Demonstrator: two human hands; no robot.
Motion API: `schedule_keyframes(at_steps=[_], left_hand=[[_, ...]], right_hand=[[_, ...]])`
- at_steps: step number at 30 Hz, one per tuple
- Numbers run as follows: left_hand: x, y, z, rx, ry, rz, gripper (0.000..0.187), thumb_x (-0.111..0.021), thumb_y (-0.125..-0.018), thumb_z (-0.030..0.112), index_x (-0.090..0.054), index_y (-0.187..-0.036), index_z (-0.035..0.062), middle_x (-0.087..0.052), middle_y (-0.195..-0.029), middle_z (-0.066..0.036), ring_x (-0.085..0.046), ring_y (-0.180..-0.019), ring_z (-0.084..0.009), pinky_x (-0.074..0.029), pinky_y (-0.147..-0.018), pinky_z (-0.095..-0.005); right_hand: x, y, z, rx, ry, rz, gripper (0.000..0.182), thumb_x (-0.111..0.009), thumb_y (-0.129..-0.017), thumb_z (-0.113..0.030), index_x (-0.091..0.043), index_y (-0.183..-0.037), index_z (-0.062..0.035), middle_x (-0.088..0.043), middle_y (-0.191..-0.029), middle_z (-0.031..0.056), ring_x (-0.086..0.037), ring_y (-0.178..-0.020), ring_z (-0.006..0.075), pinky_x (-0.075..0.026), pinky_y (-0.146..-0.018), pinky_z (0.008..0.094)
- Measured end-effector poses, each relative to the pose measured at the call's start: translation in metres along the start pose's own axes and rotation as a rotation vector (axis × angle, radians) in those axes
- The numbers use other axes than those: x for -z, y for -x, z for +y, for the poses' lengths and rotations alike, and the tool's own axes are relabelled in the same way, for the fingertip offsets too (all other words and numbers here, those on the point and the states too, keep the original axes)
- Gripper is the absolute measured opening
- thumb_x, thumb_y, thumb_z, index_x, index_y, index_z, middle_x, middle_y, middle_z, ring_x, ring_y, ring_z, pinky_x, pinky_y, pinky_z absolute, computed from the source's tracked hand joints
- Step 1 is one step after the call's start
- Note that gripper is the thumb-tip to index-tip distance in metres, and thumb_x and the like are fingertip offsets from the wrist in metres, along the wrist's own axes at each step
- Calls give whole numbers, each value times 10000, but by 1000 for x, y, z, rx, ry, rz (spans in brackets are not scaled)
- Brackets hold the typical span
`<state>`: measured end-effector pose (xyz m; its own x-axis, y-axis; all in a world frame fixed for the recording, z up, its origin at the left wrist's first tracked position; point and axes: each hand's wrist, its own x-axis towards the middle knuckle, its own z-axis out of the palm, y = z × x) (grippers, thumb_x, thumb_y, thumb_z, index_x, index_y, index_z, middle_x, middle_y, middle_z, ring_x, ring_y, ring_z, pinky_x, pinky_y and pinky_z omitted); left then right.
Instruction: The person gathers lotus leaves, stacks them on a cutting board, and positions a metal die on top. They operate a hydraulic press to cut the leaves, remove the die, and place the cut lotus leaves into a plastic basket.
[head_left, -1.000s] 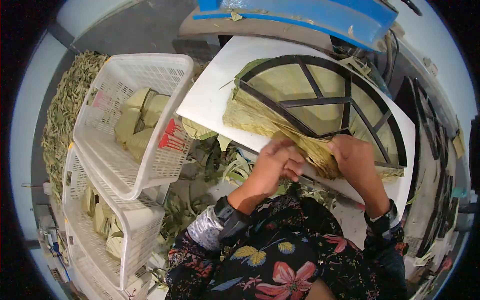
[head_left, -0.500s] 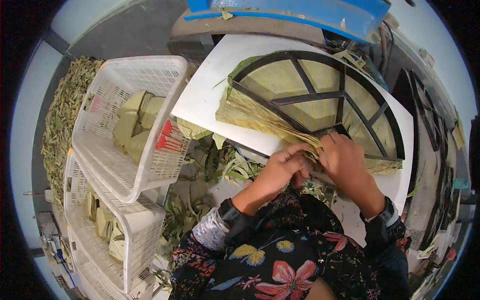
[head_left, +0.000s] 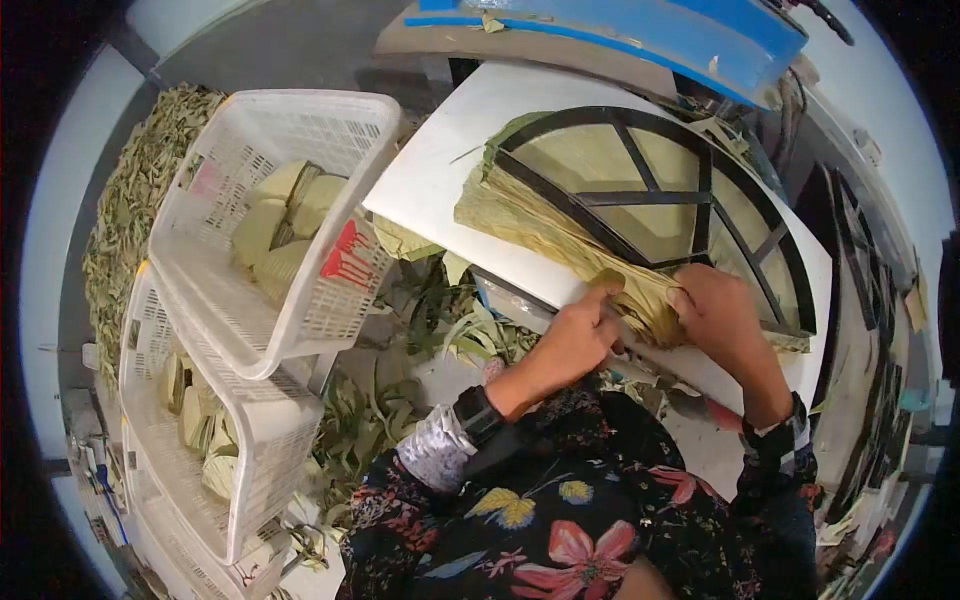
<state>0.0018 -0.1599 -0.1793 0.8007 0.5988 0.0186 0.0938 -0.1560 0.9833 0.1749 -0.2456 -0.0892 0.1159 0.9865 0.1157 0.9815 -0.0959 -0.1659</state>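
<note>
A stack of large dried yellow-green leaves (head_left: pixel 530 222) lies on a white board, its near edge sticking out past a black frame. The black frame (head_left: pixel 640 198), curved on its far side and divided by crossbars, rests on top of the leaves. My left hand (head_left: pixel 580 335) is closed on the layered leaf edges near the board's front. A little to the right, my right hand (head_left: pixel 725 312) pinches the same leaf edges at the frame's near corner. Between both hands the leaf layers are spread and creased. My fingertips are partly hidden.
White plastic baskets (head_left: pixel 285 345) holding cut leaf pieces (head_left: pixel 290 220) are stacked on the left, beside a heap of leaf scraps (head_left: pixel 140 180). More scraps (head_left: pixel 370 430) litter the floor. Blue machinery (head_left: pixel 620 35) stands behind the white board (head_left: pixel 440 160); black frames (head_left: pixel 860 300) lean at right.
My hands have moved apart, and the leaf edges between them are now more spread out. The view has shifted slightly, with the board and frame appearing farther right.
</note>
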Motion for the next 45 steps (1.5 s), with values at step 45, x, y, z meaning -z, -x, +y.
schedule_keyframes(at_steps=[45], left_hand=[[-5, 24, -2, -404, -731, -94, 566, -535, -727, 75, -435, -1268, -59, -557, -539, -137, -566, -467, -331, -442, -440, -456]], right_hand=[[-12, -17, -29, -111, 359, 38, 182, -642, -689, -156, -517, -784, -64, -594, -712, 92, -631, -670, 265, -513, -550, 382]])
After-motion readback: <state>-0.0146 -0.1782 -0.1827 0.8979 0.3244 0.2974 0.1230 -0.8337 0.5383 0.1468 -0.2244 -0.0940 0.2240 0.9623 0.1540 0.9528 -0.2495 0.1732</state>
